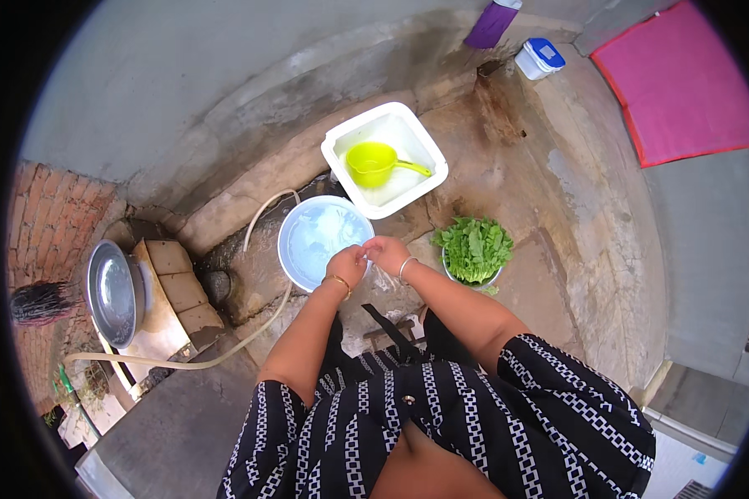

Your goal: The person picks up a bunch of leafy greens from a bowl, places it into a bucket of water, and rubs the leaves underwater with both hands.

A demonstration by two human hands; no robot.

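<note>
Where a pale-blue basin (283,259) of water stood on worn, stained concrete floor (549,208), left hand (347,264) and right hand (388,253) met at its right rim; whether either grip was apart or clamped on something, could not tell. White tub (420,148) with lime dipper (369,165) stood just beyond, leafy greens (477,249) to the right. Grey wall (141,100) rose behind, brickwork (52,200) left; pink cloth (682,87) hung upper right.

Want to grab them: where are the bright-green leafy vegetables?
In the head view, the greens sit in a round grey bowl right of the person's right hand, diagonally below the white square plastic tub.
</note>
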